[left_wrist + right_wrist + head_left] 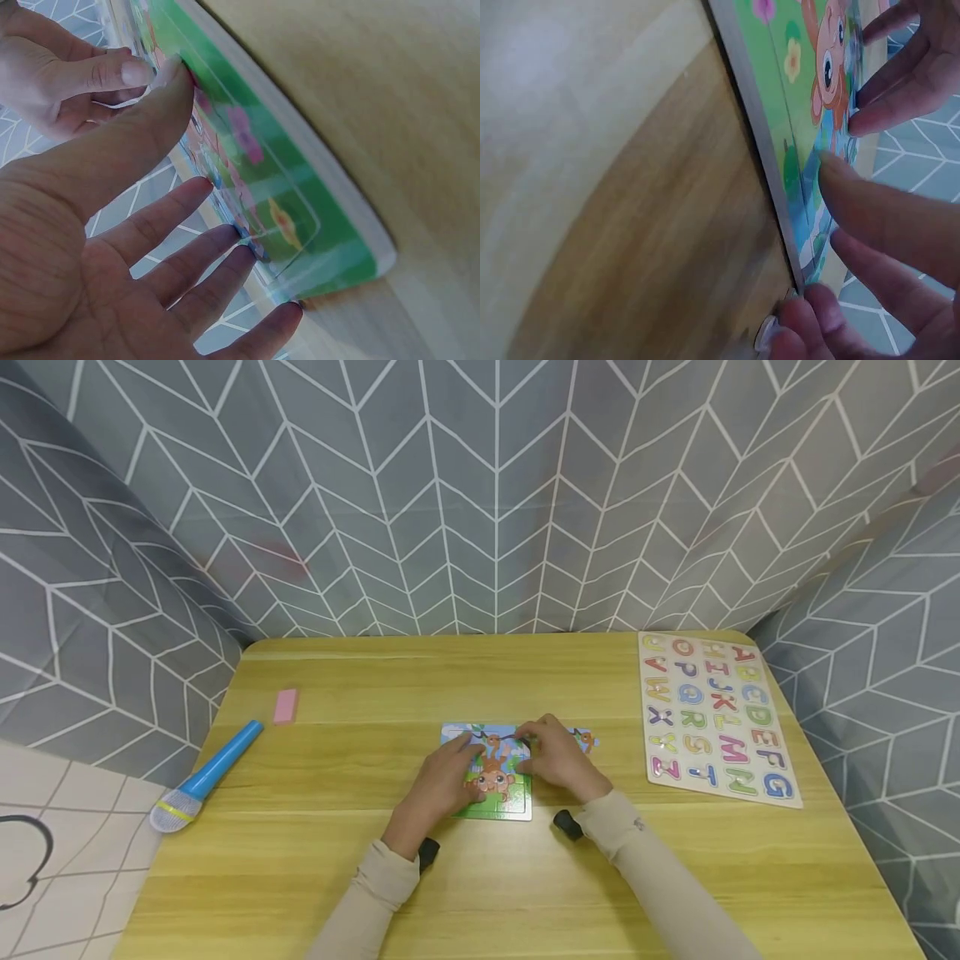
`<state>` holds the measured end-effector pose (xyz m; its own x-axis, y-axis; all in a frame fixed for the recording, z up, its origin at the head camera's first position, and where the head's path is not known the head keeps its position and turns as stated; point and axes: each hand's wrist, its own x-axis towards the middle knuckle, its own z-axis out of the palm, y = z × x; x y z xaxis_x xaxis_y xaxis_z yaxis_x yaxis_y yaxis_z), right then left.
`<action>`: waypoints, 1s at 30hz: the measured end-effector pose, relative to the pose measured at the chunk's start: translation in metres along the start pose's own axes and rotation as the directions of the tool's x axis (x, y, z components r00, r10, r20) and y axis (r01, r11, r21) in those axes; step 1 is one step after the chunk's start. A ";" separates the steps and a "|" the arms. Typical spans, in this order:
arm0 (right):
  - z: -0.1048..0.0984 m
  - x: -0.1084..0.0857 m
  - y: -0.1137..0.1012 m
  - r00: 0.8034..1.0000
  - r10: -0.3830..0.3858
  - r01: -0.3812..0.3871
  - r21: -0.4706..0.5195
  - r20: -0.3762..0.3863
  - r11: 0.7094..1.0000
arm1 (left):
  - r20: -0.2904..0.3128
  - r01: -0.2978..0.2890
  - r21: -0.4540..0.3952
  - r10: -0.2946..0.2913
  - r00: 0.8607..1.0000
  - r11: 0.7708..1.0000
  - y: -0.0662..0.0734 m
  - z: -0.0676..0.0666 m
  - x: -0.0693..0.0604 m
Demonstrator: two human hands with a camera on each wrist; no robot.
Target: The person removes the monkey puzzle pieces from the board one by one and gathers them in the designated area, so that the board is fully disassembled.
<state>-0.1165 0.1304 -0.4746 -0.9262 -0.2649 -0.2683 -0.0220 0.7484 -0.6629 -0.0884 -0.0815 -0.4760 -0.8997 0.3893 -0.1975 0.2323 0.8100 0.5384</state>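
Green-and-blue rectangular puzzle board (495, 787) lies flat on wood-grain table (322, 852). Left hand (440, 782): fingers spread, touching left side. Right hand (558, 757): at right side; pinch cannot be determined.

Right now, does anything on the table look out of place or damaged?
The toy microphone looks precariously placed: its head seems to jut past the left edge of the table. A puzzle piece also lies beyond the right hand, apart from the puzzle board. I see no damage.

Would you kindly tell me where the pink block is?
In the head view, the pink block lies at left on the table, just past the blue microphone.
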 end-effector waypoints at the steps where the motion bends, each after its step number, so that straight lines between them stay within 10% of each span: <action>1: 0.001 0.001 -0.001 1.000 -0.006 0.006 -0.015 0.007 1.000 | 0.000 -0.001 0.001 0.001 1.000 1.000 0.000 0.000 0.000; 30: 0.012 0.015 -0.019 0.999 -0.007 0.014 -0.127 0.050 0.992 | -0.033 -0.010 0.011 0.011 0.999 1.000 0.003 0.006 0.000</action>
<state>-0.1258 0.1047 -0.4745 -0.9059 -0.3006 -0.2981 -0.0825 0.8160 -0.5722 -0.0856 -0.0762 -0.4789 -0.9090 0.3830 -0.1645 0.2455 0.8109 0.5312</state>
